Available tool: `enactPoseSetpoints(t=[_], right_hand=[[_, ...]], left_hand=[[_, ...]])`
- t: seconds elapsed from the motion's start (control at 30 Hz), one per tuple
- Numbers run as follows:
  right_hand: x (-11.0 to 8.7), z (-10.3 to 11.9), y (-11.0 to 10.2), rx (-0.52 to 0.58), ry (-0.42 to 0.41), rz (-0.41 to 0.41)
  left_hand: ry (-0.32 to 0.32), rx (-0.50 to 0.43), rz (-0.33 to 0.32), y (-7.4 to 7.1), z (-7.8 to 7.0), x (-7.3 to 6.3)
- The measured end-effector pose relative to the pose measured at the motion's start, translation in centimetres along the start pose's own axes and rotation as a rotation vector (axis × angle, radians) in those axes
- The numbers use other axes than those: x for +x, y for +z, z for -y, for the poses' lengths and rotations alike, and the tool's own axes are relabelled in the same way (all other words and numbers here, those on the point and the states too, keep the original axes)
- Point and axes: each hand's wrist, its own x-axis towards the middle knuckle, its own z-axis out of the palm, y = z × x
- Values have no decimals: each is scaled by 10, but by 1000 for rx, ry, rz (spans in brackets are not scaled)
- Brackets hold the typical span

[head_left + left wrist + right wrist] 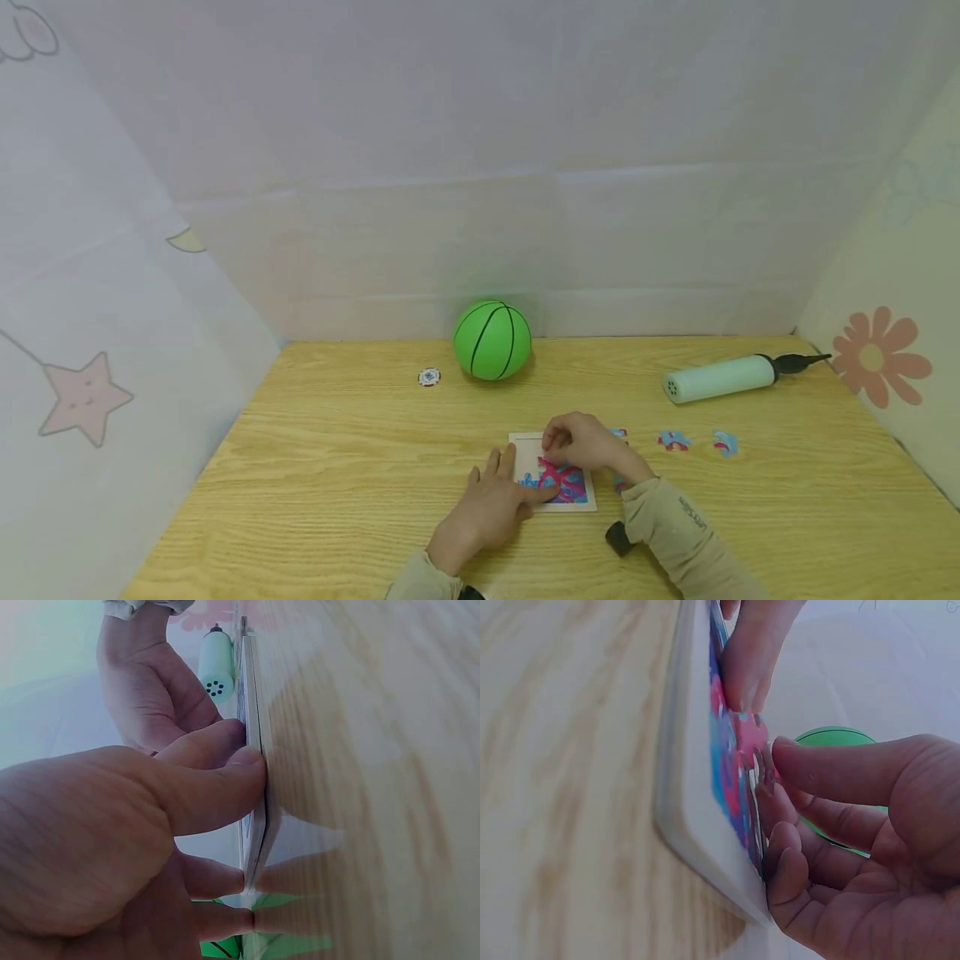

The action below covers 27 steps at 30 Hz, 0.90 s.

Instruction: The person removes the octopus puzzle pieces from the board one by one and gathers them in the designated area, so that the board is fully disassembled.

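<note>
Pink flat jigsaw piece [751, 733] pinched between thumb and fingers of right hand [581, 442], just over white rectangular puzzle tray [527, 455]. Left hand [491, 507]: fingers extended, index on pink-and-blue assembled pieces [573, 490]. Probably light, thin, stiff; smooth face maybe slippery; best held by edges. Right of right fingers: loose blue-and-pink jigsaw pieces [674, 440]; farther, pale-green cylindrical pump [720, 380]. Beyond both hands: green black-lined ball [492, 340], round white chip [429, 377].

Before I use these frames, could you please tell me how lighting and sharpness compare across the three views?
Head view: soft, even light, with the green ball clear; left wrist view: dimmer, with part of the left hand mirrored in the glossy tabletop; right wrist view: also dim, the tabletop blurred, the right hand sharper.
</note>
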Motion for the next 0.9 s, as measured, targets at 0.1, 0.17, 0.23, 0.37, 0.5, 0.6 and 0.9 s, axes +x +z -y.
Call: enactPoseSetpoints(t=[0.1, 0.17, 0.23, 0.37, 0.5, 0.6, 0.9], right_hand=[[1, -1, 0, 22, -4, 0], [2, -2, 0, 31, -7, 0], [2, -2, 1, 53, -5, 7], [0, -2, 1, 121, 9, 22], [-3, -5, -3, 237, 10, 23], [-6, -8, -8, 332, 19, 18], [-24, -17, -25, 437, 17, -5]], left_hand=[[-2, -11, 0, -1, 0, 0], [-2, -10, -2, -1, 0, 0], [0, -12, 0, -2, 0, 0], [3, -10, 7, -3, -1, -1], [-2, -13, 9, -3, -1, -1], [-8, -25, 9, -2, -1, -2], [-26, -59, 19, -2, -1, -2]])
